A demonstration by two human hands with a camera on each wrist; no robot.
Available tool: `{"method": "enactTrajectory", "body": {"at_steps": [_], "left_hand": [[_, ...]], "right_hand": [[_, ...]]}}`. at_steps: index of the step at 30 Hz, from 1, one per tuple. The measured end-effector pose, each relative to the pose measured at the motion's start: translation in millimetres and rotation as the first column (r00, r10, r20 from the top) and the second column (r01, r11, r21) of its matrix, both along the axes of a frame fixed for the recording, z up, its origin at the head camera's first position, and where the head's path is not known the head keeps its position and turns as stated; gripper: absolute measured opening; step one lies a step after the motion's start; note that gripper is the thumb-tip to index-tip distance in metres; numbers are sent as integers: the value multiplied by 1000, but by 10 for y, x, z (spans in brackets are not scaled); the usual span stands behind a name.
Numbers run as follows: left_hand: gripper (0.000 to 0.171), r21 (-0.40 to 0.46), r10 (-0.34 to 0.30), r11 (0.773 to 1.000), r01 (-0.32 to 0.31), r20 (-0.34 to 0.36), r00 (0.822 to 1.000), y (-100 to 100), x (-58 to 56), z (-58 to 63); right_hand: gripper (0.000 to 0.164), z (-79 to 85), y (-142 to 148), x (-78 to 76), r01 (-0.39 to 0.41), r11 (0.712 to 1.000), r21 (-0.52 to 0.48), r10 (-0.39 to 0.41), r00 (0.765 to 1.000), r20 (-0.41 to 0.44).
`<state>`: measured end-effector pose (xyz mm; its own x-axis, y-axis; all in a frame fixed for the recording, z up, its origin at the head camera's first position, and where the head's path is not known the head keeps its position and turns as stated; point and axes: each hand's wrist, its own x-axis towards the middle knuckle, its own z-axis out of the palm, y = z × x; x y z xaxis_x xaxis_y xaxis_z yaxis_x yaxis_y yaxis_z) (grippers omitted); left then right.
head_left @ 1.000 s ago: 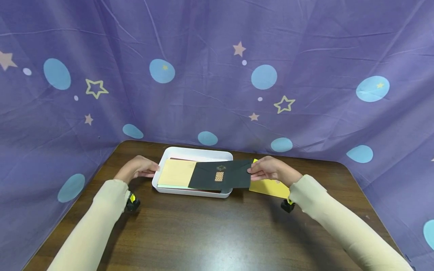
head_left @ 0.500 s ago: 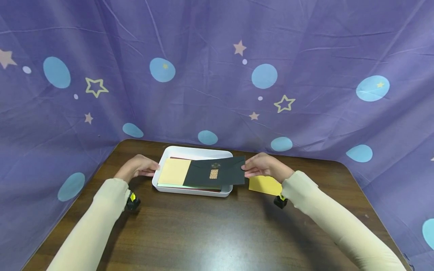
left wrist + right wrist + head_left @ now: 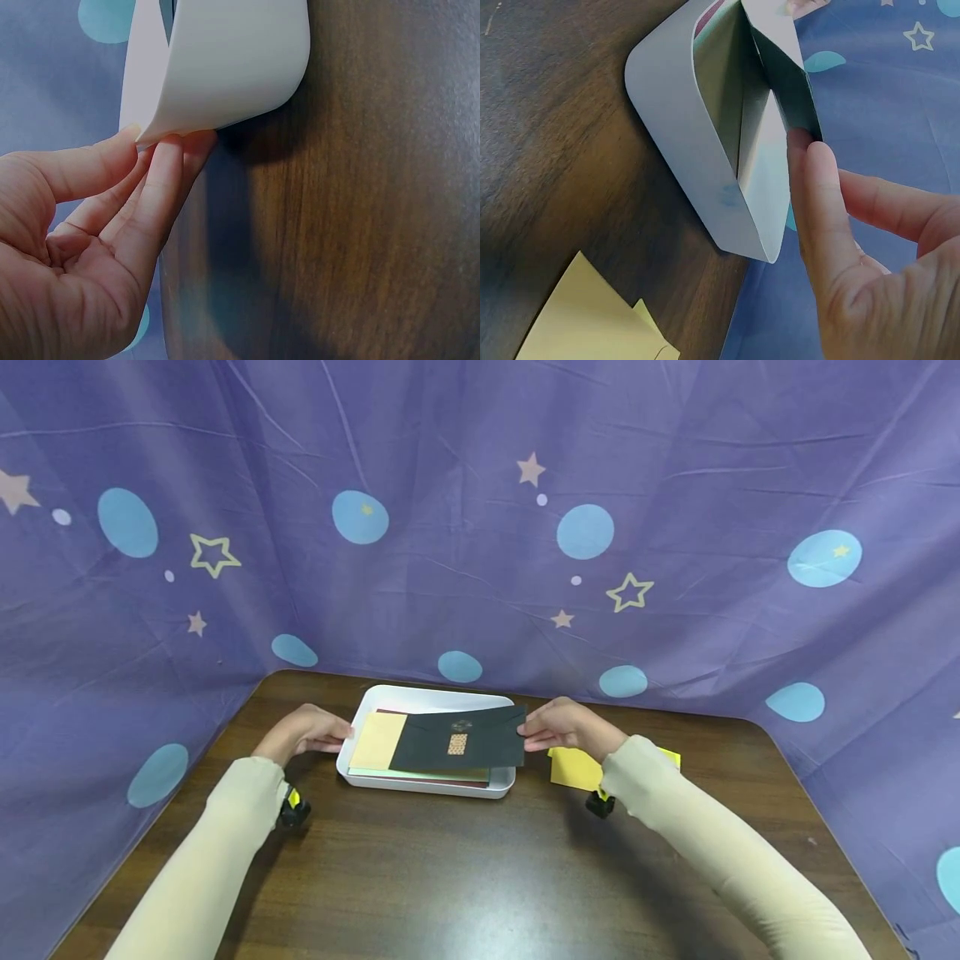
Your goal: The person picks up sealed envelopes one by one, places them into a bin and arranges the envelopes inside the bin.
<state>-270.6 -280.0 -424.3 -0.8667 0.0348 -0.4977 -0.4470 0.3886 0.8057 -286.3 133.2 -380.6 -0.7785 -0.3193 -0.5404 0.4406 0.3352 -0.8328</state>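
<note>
My right hand [image 3: 562, 727] pinches the right edge of a dark green envelope [image 3: 480, 742], which has a gold emblem and a small patterned patch. The envelope lies over the white tray [image 3: 427, 700], its right end raised above the tray's right rim in the right wrist view. Beneath it in the tray show a cream envelope [image 3: 377, 739], a strip of mint green and a dark red edge. My left hand [image 3: 311, 732] grips the tray's left rim, thumb on top and fingers below, as the left wrist view [image 3: 97, 217] shows.
Yellow envelopes [image 3: 573, 770] lie on the brown wooden table [image 3: 450, 860] right of the tray, partly hidden by my right forearm. Behind the table hangs a purple curtain [image 3: 480, 568] with stars and blue ovals. A small black camera [image 3: 600, 804] sits under my right wrist.
My right hand has carried the dark green envelope leftward, farther over the tray and the cream envelope. More of the tray's right end is covered. The left hand has stayed on the rim.
</note>
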Motion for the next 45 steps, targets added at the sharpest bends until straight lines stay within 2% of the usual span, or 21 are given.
{"method": "enactTrajectory", "body": {"at_steps": [2, 5, 10, 17, 28, 37, 45], "left_hand": [[37, 1, -3, 1000, 3, 0, 1000, -5, -2, -6], [38, 3, -5, 1000, 5, 0, 1000, -11, -7, -18], [39, -1, -11, 1000, 11, -3, 1000, -14, -8, -22], [38, -6, -6, 1000, 6, 1, 1000, -13, -11, -18], [37, -21, 0, 1000, -1, -5, 1000, -7, -22, -22], [36, -21, -3, 1000, 3, -4, 1000, -8, -19, -25], [35, -18, -4, 1000, 3, -8, 1000, -6, -20, -19]], "right_hand": [[38, -5, -26, -10, 7, 1000, -2, -7, 1000, 1], [37, -5, -69, -12, 13, 1000, -12, -13, 1000, 0], [42, -26, -132, -21, 13, 1000, -20, -13, 1000, -10], [21, -68, -222, -33, 38, 999, -18, -38, 999, -12], [21, -164, -336, -52, 48, 999, 0, -48, 999, -18], [19, -148, -391, -58, 79, 996, 41, -77, 997, -30], [18, -122, -458, -47, 55, 996, 67, -52, 998, -41]]}}
